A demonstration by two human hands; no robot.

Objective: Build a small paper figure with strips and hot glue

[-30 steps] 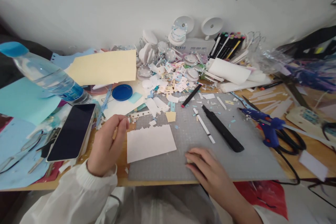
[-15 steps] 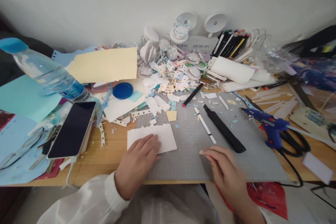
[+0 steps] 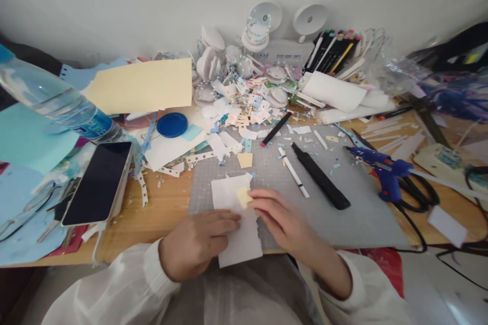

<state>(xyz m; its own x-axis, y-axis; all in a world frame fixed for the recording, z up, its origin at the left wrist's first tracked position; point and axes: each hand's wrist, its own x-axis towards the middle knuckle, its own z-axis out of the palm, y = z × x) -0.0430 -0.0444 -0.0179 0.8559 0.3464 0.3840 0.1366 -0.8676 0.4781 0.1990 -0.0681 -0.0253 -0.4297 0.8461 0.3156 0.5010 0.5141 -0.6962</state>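
Note:
My left hand [image 3: 198, 244] lies on the left side of a white sheet of paper [image 3: 238, 236], fingers stretched flat and pressing it down at the near edge of the grey cutting mat [image 3: 343, 213]. My right hand [image 3: 280, 218] rests over the sheet's right side, its fingertips pinching a small pale yellow paper piece [image 3: 243, 196] against the white sheet. The sheet is turned lengthwise toward me and overhangs the desk edge.
A black craft knife [image 3: 320, 183], a white strip [image 3: 293, 179] and a black marker [image 3: 275, 129] lie on the mat. A blue glue gun [image 3: 385, 175] and scissors [image 3: 423, 195] lie right. A phone [image 3: 97, 183], water bottle [image 3: 57, 104], blue lid [image 3: 172, 124] and paper scraps [image 3: 247, 111] sit left and behind.
My left hand came from the desk onto the white sheet and turned it toward me. My right hand moved left across the mat, carrying the small yellow piece onto the sheet.

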